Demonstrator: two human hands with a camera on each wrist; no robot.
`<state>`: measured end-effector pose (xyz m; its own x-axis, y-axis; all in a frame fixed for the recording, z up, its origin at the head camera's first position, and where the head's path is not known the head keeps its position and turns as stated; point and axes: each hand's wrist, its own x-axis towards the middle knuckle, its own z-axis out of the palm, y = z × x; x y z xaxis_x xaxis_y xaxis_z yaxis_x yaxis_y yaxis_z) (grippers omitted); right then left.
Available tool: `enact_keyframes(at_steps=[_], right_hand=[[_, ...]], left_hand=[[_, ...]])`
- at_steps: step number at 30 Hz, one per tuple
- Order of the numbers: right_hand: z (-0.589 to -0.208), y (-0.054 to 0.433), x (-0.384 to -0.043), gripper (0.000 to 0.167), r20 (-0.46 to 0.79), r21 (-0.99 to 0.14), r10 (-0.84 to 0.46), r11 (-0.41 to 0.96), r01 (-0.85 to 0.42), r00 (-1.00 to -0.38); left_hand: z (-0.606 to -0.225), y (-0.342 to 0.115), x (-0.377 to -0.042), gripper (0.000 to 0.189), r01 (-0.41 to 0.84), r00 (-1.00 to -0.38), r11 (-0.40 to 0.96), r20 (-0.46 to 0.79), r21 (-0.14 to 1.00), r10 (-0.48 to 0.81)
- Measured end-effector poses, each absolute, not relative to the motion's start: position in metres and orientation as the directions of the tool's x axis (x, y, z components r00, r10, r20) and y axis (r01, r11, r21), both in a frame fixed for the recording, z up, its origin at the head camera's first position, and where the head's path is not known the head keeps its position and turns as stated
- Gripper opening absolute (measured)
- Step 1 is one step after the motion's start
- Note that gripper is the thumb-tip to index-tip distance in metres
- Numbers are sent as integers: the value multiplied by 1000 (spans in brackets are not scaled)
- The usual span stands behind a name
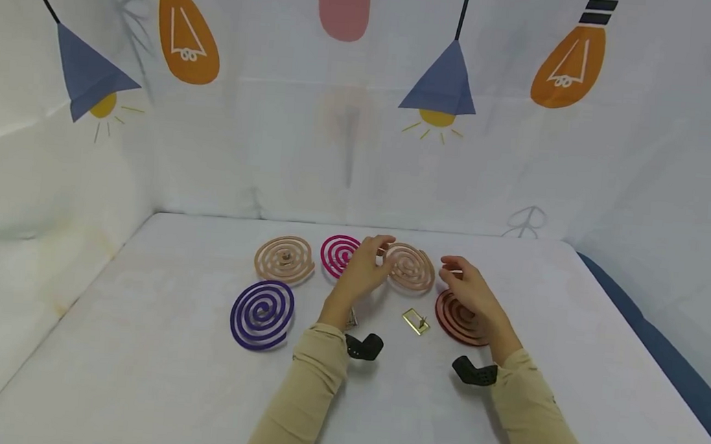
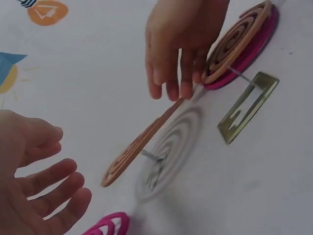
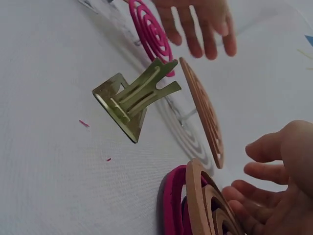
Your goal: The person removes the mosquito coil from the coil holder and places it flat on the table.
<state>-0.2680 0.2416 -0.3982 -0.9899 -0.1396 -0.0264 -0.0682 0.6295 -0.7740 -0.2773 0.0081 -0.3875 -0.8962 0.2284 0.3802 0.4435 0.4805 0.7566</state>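
Observation:
A tan mosquito coil [image 1: 411, 267] is propped above the table on a small metal stand, its shadow cast beneath. My left hand [image 1: 361, 264] hovers beside its left edge, fingers spread and slightly bent, holding nothing. My right hand [image 1: 474, 292] is over a stack of a tan coil [image 3: 195, 196] on a pink coil [image 3: 173, 196]; the head view shows this pair as reddish brown. The right fingers hang loosely bent around nothing, fingertips close to the stack. A loose brass-coloured metal stand [image 1: 416, 321] lies between the hands, its forked tab bent up in the right wrist view.
Left of the hands are a pink coil [image 1: 336, 249], another tan coil [image 1: 285, 260] and a purple coil [image 1: 262, 315]. Part of another stand [image 1: 351, 318] shows beside my left wrist. A printed curtain [image 1: 305, 143] stands behind the white table [image 1: 136, 344].

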Motion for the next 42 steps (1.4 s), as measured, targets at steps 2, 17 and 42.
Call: enact_keyframes(at_steps=[2,17,42], right_hand=[[-397,240,-270,45,-19,-754,-141,652,-79,-990],[-402,229,-276,46,2,-707,-167,697,-120,-986],[-412,230,-276,44,13,-772,-181,623,-125,-983]], left_hand=[[-379,0,-279,36,421,-906,487,323,765,275],[-381,-17,-287,50,323,-897,572,51,754,439],[-398,-3,-284,41,344,-929,603,167,720,331]])
